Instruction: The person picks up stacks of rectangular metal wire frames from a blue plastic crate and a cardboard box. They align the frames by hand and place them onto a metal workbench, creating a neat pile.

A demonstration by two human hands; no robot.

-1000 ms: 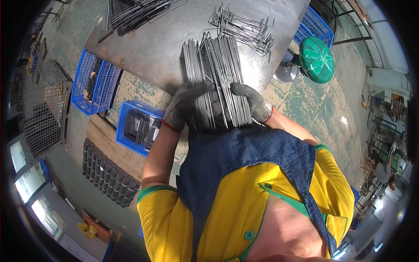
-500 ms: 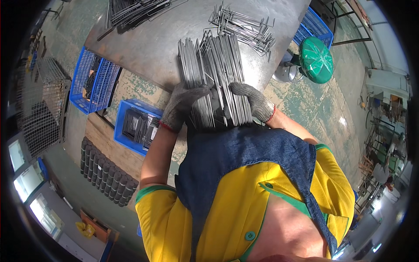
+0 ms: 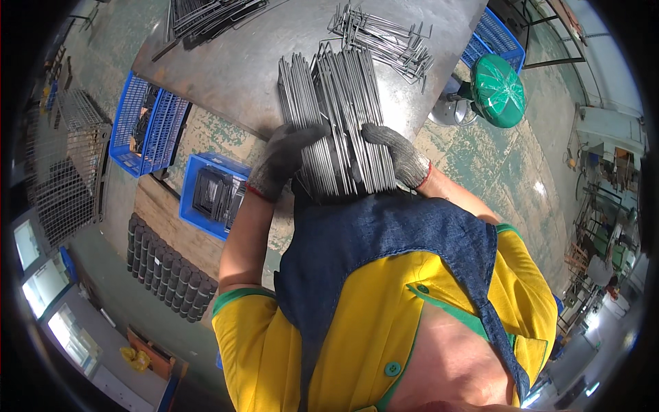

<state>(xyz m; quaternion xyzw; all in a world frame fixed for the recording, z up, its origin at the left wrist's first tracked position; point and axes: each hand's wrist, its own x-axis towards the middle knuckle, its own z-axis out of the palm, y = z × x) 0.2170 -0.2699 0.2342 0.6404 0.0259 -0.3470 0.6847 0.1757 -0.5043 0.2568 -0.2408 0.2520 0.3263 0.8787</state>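
A thick bundle of bent metal wire pieces [image 3: 351, 103] lies in front of me, its near end against my apron and its far end over the metal table [image 3: 226, 79]. My left hand [image 3: 278, 159], in a grey knit glove, grips the bundle's left side with the thumb across the top. On the right side, my gloved right hand [image 3: 400, 156] clasps it in the same way; the fingers beneath are hidden. A narrow gap runs lengthwise through the bundle. Beyond it sits a loose pile of similar bent wires [image 3: 384, 42].
Darker wire pieces [image 3: 209, 17] are heaped at the table's far left. Blue crates [image 3: 127, 147] and a blue bin [image 3: 195, 175] of metal parts stand at left, near dark rolls [image 3: 165, 271]. A green-covered stool [image 3: 498, 90] stands to the right.
The two halves of the bundle have come closer together, narrowing the gap. My left hand has shifted slightly, its thumb pressing inward, and the right hand stays nearly in place.
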